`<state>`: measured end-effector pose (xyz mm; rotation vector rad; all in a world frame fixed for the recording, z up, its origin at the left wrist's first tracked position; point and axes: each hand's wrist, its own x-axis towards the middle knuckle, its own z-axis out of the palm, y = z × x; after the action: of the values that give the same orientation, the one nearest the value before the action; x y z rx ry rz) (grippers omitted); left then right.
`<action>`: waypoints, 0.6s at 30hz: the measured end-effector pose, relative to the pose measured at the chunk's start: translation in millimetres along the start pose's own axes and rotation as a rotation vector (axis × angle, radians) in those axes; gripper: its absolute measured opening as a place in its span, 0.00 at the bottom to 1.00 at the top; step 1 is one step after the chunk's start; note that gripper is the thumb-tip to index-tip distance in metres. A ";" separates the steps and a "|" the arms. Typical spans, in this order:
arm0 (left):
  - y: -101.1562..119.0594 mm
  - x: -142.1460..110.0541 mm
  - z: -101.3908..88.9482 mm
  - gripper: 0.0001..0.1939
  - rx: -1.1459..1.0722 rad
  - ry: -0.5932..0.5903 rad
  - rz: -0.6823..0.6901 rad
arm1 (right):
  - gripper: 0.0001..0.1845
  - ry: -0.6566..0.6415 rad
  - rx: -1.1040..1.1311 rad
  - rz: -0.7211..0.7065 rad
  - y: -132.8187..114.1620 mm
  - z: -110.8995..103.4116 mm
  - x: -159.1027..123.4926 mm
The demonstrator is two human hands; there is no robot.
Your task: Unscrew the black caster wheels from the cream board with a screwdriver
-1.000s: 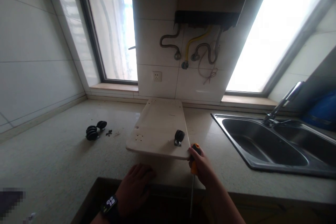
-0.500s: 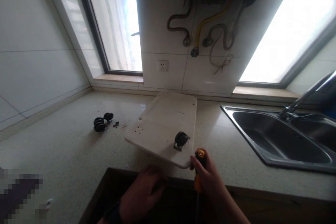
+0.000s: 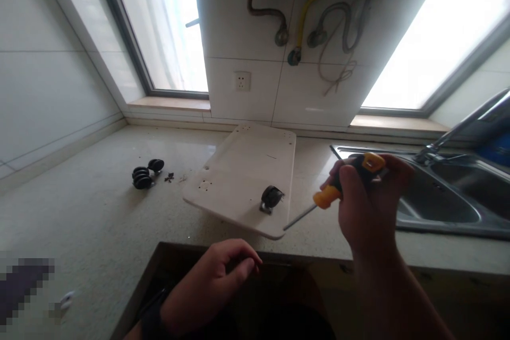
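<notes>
My right hand (image 3: 368, 196) is closed around the handle of a yellow-and-black screwdriver (image 3: 327, 196). Its metal shaft slants down to the left, the tip by the near right corner of a pale board (image 3: 235, 170). On that corner of the board stands a black caster wheel (image 3: 272, 196) on a metal plate. Screw holes mark the other corners. Just in front of the counter edge, my left hand (image 3: 217, 276) is curled, its thumb close to the fingertips. Whatever it may hold is hidden.
Left of the board, black caster wheels (image 3: 142, 177) lie on the counter (image 3: 103, 212) beside small dark screws (image 3: 169, 177). A steel sink (image 3: 442, 196) with a faucet (image 3: 458, 127) is at right. A socket (image 3: 241, 81) and pipes (image 3: 305, 13) are on the wall behind.
My right hand has risen to the right with the screwdriver, whose shaft has swung from pointing down to pointing left. My left hand has come up slightly. The view has tilted down.
</notes>
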<state>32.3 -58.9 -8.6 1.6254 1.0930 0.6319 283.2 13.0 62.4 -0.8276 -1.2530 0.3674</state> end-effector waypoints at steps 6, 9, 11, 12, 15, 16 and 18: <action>-9.9 1.2 16.9 0.11 -0.028 -0.012 -0.053 | 0.21 -0.113 -0.037 -0.075 10.7 33.3 6.6; -14.4 -1.7 22.1 0.10 -0.039 -0.031 -0.060 | 0.22 -0.162 -0.057 -0.087 14.7 40.4 1.8; -16.1 -3.1 23.2 0.11 -0.041 -0.028 -0.067 | 0.23 -0.179 -0.071 -0.082 16.7 41.7 -0.1; -17.0 -3.3 23.3 0.11 -0.043 -0.027 -0.072 | 0.23 -0.184 -0.075 -0.080 17.4 41.9 -0.5; -22.6 -2.0 23.3 0.11 -0.043 -0.038 -0.080 | 0.24 -0.199 -0.073 -0.095 18.3 41.7 -0.9; -25.7 -0.7 23.0 0.10 -0.045 -0.048 -0.082 | 0.24 -0.204 -0.073 -0.102 18.1 41.5 -1.0; -33.2 3.3 21.3 0.10 -0.053 -0.059 -0.088 | 0.26 -0.225 -0.079 -0.109 16.9 40.5 -0.9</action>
<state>40.0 -63.9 -47.0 1.5325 1.0891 0.5478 248.2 37.7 52.8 -0.7967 -1.5243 0.3311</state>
